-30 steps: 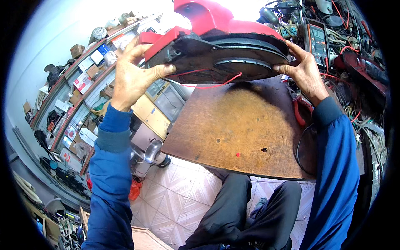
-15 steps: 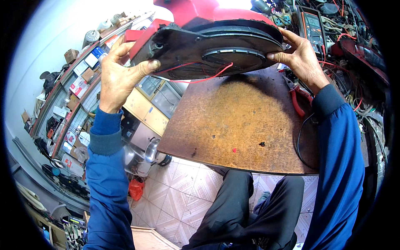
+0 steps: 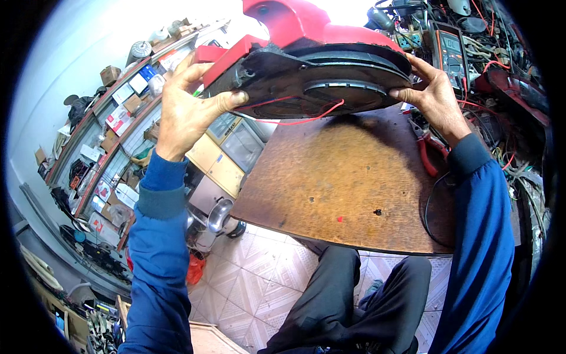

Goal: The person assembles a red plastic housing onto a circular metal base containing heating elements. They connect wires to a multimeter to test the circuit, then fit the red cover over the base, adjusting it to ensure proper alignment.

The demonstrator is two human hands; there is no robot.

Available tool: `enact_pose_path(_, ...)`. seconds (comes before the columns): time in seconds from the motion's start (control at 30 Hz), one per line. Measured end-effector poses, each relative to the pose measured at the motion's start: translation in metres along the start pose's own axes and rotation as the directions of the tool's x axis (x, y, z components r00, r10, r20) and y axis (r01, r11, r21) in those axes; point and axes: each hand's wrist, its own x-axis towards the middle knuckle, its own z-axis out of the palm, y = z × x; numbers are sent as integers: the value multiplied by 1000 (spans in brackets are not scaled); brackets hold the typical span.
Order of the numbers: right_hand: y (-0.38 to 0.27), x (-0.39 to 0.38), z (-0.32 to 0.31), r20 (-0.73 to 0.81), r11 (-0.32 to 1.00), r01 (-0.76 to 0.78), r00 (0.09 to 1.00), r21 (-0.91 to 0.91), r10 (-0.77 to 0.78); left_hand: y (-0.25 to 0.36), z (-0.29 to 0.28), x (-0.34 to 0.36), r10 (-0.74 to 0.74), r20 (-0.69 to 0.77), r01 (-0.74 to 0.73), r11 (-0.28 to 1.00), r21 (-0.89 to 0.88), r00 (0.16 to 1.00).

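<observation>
At the lower edge of the frame, dark trouser legs [image 3: 318, 301] and two blue sleeves [image 3: 159, 248] come nearest. Above them, the left hand [image 3: 191, 112] and the right hand [image 3: 437, 103] grip a red-and-black housing [image 3: 330, 65] at upper centre, its dark underside tilted into view. The grip sits only at the two ends, so if one thumb slid on the grimy-looking rim, the housing could tip or drop. The loose red wire [image 3: 292, 124] hanging along its lower edge could also snag or be pinched if the piece were set down on it.

The housing lies between the hands. The left thumb presses the underside near its left end, with the fingers spread behind the red side; the right thumb rests under the right edge, with the fingers curled over the rim. Both hands are parted just to its thickness; the far fingertips are hidden.

Below it, the brown tabletop [image 3: 330, 183] carries a dark shadow, so the housing seems to be held clear of it. Red-handled pliers [image 3: 425, 156] lie at right, beside a thin black cable [image 3: 427, 206]. Farther off stand a multimeter [image 3: 450, 56] at upper right and cluttered shelves [image 3: 125, 138] at left.
</observation>
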Motion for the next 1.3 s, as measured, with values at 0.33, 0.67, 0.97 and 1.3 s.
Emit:
enact_pose_path(0.33, 1, -1, 1, 13, 999, 9, 1000, 46, -10, -4, 2, -5, -44, -45, 47, 997, 57, 998)
enact_pose_path(0.67, -6, -4, 3, -18, 999, -5, 1000, -32, 5, 2, 3, -1, 46, 12, -45, 999, -31, 999)
enact_pose_path(0.97, -5, -3, 1, -27, 996, -10, 1000, -92, 8, -3, 2, -2, 25, -7, -25, 999, -20, 1000)
enact_pose_path(1.3, -4, -4, 1, -36, 996, -8, 999, -89, 5, -1, 4, -2, 40, -4, -40, 999, -18, 999)
